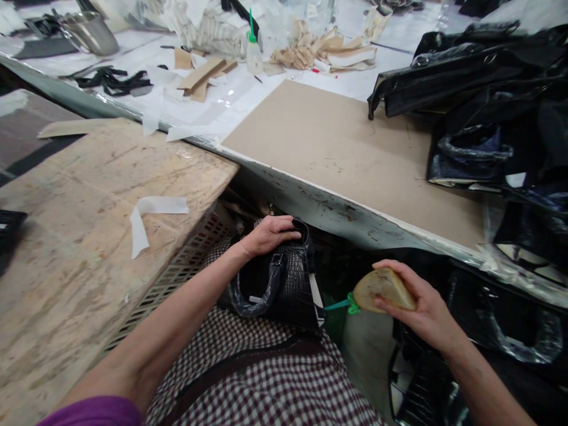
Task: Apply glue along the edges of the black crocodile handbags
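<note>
A black crocodile-pattern handbag point(293, 290) rests on my lap, over a checked apron, its handle wrapped in clear plastic. My left hand point(271, 234) grips the bag's upper edge, thumb and fingers closed on it. In my right hand point(419, 302) is a yellowish squeeze bottle point(381, 288) with a green nozzle, held on its side. The nozzle tip points left and reaches the bag's lower right edge, where a white strip shows; whether it touches I cannot tell.
On the left stands a worn wooden board point(89, 236) with a white paper strip point(151, 213). Ahead, a table carries a brown cardboard sheet point(337, 148), another glue bottle point(254, 56) and paper scraps. Black bags point(488, 106) are piled at right. A plastic crate point(177, 260) stands beside my lap.
</note>
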`<act>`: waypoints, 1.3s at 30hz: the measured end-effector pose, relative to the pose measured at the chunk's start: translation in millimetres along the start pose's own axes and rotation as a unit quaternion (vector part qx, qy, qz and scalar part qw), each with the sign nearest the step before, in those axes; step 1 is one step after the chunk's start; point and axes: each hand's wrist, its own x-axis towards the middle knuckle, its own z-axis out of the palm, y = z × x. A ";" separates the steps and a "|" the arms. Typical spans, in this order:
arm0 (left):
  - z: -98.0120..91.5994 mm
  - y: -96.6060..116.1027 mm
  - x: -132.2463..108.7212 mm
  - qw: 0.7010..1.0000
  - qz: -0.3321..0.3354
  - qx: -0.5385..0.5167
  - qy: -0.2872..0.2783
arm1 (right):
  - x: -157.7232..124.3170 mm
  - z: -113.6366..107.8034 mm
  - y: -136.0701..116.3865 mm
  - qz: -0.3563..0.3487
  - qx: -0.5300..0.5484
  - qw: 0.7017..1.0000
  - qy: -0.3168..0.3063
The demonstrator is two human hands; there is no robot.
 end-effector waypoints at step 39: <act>-2.3 23.5 -9.0 0.998 0.016 0.056 0.001 | -9.8 20.3 4.4 -0.004 0.013 0.993 0.118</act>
